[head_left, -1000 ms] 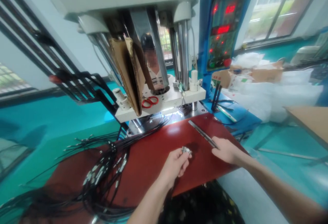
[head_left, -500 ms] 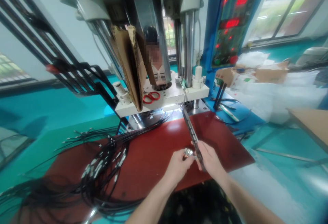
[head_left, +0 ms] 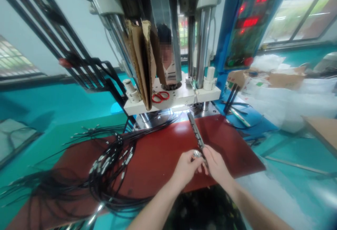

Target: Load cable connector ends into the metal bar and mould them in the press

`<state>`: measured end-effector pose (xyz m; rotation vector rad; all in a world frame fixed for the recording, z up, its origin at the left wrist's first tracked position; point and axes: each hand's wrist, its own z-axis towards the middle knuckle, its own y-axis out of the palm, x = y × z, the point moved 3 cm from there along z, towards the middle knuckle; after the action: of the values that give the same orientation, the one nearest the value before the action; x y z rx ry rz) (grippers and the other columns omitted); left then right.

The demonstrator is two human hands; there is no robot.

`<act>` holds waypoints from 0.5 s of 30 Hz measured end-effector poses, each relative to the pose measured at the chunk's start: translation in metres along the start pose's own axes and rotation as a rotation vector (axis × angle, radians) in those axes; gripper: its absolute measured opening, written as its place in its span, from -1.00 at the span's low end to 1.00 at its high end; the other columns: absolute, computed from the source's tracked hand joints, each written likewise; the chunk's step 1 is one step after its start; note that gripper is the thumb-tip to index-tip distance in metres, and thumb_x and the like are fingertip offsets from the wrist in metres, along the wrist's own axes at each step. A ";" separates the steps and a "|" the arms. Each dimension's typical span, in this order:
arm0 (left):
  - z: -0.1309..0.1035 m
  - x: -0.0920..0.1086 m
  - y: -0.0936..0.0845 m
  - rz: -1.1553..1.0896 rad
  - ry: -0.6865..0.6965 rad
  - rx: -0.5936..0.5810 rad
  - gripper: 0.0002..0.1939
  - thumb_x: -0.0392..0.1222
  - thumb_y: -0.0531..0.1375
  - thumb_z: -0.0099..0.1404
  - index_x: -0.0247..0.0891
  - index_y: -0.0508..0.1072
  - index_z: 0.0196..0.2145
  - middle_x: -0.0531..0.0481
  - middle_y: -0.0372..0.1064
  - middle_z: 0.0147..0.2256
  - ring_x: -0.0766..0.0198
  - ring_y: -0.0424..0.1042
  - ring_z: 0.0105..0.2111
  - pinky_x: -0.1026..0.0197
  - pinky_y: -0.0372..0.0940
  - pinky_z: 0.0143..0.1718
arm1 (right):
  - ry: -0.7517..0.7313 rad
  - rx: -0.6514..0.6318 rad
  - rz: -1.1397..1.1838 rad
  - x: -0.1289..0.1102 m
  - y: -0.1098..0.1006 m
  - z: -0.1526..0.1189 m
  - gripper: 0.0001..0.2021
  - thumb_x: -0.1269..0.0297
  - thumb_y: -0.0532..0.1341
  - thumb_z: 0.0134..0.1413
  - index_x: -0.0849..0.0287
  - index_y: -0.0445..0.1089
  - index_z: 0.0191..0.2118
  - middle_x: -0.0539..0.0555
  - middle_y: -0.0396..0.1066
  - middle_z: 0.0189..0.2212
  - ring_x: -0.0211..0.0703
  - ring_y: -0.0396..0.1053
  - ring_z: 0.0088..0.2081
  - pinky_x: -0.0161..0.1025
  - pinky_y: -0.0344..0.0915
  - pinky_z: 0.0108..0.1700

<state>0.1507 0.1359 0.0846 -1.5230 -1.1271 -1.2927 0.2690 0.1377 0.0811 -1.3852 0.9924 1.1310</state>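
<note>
My right hand [head_left: 215,160] is closed round a long dark slotted metal bar [head_left: 195,129], which points away from me toward the press. Close against it, my left hand [head_left: 187,166] is closed on several small shiny metal parts [head_left: 196,154], bunched between thumb and fingers. Its fingertips are at the near end of the bar; whether a part sits in a slot there is hidden by the fingers. Both hands are above the front of a reddish-brown board [head_left: 163,152]. To their left, a bundle of black cables [head_left: 113,163] with silvery ends lies on the board.
Ahead stands a press with a white plate [head_left: 181,98], carrying red-handled scissors [head_left: 160,97] and folded cardboard [head_left: 143,65]. A blue control box [head_left: 244,30] with red displays is at right. Pliers and a cutter [head_left: 240,117] lie on a blue surface. A person [head_left: 168,68] shows on the press's shiny panel.
The view has shifted slightly, so the press appears further right. My left hand has turned a little and its fingers have come closer against the bar. My right hand keeps its grip.
</note>
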 end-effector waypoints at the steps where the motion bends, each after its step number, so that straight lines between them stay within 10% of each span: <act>1: 0.001 0.000 -0.004 -0.039 -0.023 -0.004 -0.82 -0.14 0.08 0.14 -0.28 0.25 -0.53 0.12 0.20 -0.63 0.44 0.15 -0.64 0.38 0.05 -0.60 | 0.019 0.000 0.023 0.000 -0.001 0.000 -0.68 0.03 -0.08 0.16 0.17 0.19 -0.40 -0.15 0.15 -0.75 -0.36 0.13 -0.75 -0.42 0.08 -0.69; 9: 0.004 -0.001 -0.020 -0.309 -0.285 -0.110 -0.73 0.03 0.06 0.16 -0.25 0.19 -0.41 0.17 0.10 -0.66 0.51 -0.02 -0.73 0.40 -0.20 -0.72 | 0.046 -0.003 0.092 -0.002 -0.002 -0.002 -0.68 0.04 -0.05 0.16 0.18 0.20 -0.40 -0.15 0.14 -0.74 -0.38 0.12 -0.75 -0.44 0.09 -0.70; 15: 0.002 -0.002 -0.015 -0.191 -0.195 -0.065 -0.79 -0.09 0.13 0.09 -0.24 0.18 -0.45 0.18 0.13 -0.68 0.51 -0.02 -0.75 0.40 -0.18 -0.75 | 0.045 -0.027 0.126 0.006 -0.001 0.000 -0.66 0.02 -0.04 0.15 0.19 0.23 -0.19 -0.14 0.18 -0.68 -0.40 0.12 -0.75 -0.44 0.08 -0.72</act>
<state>0.1367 0.1412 0.0825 -1.6495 -1.3949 -1.3401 0.2716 0.1376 0.0757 -1.3904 1.1139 1.2143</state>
